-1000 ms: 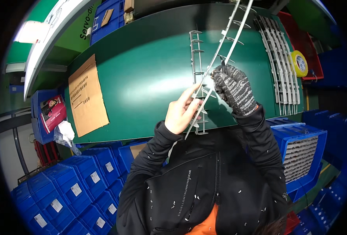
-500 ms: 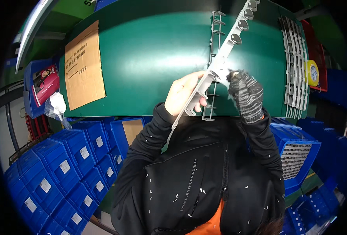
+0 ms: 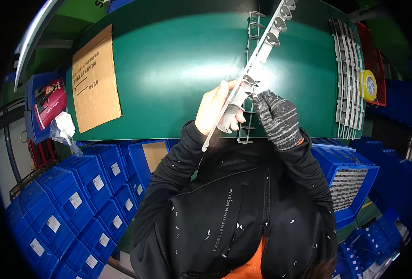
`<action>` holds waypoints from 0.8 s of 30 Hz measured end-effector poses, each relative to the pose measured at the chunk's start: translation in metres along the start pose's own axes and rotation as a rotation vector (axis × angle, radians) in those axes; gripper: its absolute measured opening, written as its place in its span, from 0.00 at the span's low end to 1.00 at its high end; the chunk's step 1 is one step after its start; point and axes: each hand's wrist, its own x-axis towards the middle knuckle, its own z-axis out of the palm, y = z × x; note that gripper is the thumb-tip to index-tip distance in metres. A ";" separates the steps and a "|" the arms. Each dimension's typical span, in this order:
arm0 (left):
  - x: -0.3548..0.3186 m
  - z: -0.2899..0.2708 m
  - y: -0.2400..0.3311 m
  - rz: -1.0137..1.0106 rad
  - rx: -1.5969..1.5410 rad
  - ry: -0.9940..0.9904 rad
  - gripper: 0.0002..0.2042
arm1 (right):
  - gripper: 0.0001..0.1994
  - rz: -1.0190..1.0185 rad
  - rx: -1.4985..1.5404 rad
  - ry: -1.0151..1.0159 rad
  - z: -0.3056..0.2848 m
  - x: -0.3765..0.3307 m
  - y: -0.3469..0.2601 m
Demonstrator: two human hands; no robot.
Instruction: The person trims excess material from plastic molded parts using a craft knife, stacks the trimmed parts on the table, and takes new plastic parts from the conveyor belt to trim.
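My bare left hand (image 3: 210, 110) is closed round the lower part of a long, light-grey strip (image 3: 262, 55) with rounded tabs along one side. The strip slants from near my chest up to the far right, raised off the green table (image 3: 182, 56). My right hand (image 3: 279, 118), in a grey and black knitted glove, has its fingers pinched together against the strip's right edge, close to one tab. Whatever those fingertips hold is too small to make out. Under the strip, a similar ladder-like strip (image 3: 249, 42) lies on the table, partly covered.
Several like strips (image 3: 348, 79) lie side by side at the table's right end, beside a yellow round object (image 3: 368, 85) and a red tray (image 3: 379, 88). Flat cardboard (image 3: 96, 79) lies at left. Blue bins (image 3: 71, 179) stand lower left; another blue bin (image 3: 355, 215) holds strips.
My gloved right hand has moved left and slightly down, from beside the strip to its edge. The strip has shifted a little left, still in my left hand.
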 end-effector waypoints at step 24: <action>0.053 -0.097 -0.031 -0.120 0.848 0.076 0.16 | 0.12 0.012 -0.509 0.048 0.027 0.024 0.062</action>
